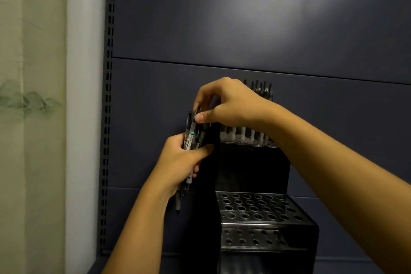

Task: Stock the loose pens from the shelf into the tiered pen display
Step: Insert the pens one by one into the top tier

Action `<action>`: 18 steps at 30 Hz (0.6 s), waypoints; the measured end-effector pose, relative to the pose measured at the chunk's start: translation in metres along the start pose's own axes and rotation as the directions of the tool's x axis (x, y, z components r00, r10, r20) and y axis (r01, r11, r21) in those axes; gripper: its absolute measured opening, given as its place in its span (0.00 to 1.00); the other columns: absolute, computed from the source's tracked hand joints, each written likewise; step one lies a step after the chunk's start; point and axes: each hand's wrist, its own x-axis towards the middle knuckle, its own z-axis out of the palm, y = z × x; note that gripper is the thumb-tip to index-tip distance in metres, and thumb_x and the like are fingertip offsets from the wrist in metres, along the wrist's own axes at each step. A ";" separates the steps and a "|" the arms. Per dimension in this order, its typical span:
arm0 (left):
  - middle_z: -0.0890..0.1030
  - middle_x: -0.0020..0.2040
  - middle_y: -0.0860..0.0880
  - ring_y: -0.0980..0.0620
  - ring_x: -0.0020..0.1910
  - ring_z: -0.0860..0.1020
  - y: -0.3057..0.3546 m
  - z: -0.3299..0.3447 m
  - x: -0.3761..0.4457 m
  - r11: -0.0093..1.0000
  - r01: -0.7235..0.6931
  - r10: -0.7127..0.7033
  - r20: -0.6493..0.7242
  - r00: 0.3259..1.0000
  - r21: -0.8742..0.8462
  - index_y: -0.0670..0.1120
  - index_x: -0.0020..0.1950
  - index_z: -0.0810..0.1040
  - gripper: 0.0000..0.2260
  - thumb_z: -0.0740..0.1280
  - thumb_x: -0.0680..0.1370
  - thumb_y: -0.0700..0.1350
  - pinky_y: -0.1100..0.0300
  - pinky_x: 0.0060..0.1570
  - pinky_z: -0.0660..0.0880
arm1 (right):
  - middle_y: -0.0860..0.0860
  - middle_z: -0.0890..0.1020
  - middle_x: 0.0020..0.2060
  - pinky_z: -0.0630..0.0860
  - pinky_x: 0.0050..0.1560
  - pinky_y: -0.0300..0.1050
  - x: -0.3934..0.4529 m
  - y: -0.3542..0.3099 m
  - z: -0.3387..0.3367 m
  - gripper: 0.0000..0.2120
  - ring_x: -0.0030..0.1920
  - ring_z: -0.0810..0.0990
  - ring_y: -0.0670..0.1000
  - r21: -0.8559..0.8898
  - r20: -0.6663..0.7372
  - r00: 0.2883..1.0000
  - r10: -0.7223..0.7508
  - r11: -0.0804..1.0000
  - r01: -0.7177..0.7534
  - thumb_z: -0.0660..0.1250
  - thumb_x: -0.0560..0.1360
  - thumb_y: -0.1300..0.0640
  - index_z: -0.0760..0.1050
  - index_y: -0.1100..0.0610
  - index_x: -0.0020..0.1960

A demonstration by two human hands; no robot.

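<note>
Black-and-grey pens (190,140), a bundle of them, sit clamped in the left hand (178,160), fingers and thumb curled round the middle of the barrels. Bundle long axis runs near vertical, tilted slightly right at top; tips point down and stick out below the wrist, clicker ends up. Right hand (224,102) reaches over from the right, thumb and forefinger pinching the top end of one pen in the bundle. Both hands touching the same bundle, just left of the tiered pen display (255,218).

Display is black, stepped, with a tall left side wall right beside the left hand's knuckles. Top tier at back holds a row of upright pens (249,133), partly hidden behind the right forearm. Middle tier and lower tier show rows of round holes, none filled as far as visible. Open room above those two tiers. Dark blue back panel (244,17) behind. Slotted upright rail (109,95) at left edge, pale curtain (31,95) beyond it.
</note>
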 end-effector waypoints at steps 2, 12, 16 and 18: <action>0.74 0.29 0.47 0.51 0.27 0.72 -0.001 -0.001 0.000 1.000 0.003 -0.003 0.013 1.000 0.002 0.44 0.43 0.78 0.07 0.74 0.76 0.41 0.58 0.27 0.71 | 0.44 0.82 0.39 0.77 0.35 0.31 -0.001 0.000 0.001 0.03 0.40 0.81 0.44 0.004 -0.057 0.998 -0.012 1.000 0.012 0.74 0.76 0.55 0.82 0.52 0.49; 0.72 0.26 0.48 0.53 0.25 0.71 -0.009 -0.003 0.004 0.999 0.016 -0.016 -0.005 1.000 0.051 0.44 0.42 0.75 0.08 0.72 0.78 0.42 0.59 0.27 0.71 | 0.67 0.85 0.45 0.84 0.36 0.47 0.001 0.004 -0.045 0.09 0.40 0.86 0.59 0.709 -0.399 0.888 0.230 0.692 0.139 0.71 0.78 0.64 0.74 0.61 0.41; 0.71 0.26 0.49 0.52 0.26 0.70 -0.012 -0.003 0.007 0.999 0.016 -0.015 -0.015 1.000 0.044 0.45 0.41 0.74 0.09 0.72 0.78 0.42 0.59 0.27 0.70 | 0.66 0.85 0.43 0.83 0.35 0.46 -0.005 0.010 -0.071 0.08 0.41 0.87 0.62 0.657 -0.488 0.838 0.244 0.735 0.168 0.73 0.77 0.64 0.73 0.63 0.44; 0.72 0.27 0.48 0.51 0.26 0.70 -0.013 -0.003 0.008 1.000 0.012 -0.012 -0.017 1.000 0.028 0.46 0.41 0.74 0.10 0.72 0.78 0.43 0.58 0.27 0.70 | 0.68 0.84 0.43 0.83 0.34 0.47 -0.007 0.016 -0.081 0.10 0.40 0.86 0.65 0.594 -0.534 0.804 0.260 0.792 0.138 0.75 0.75 0.63 0.73 0.64 0.47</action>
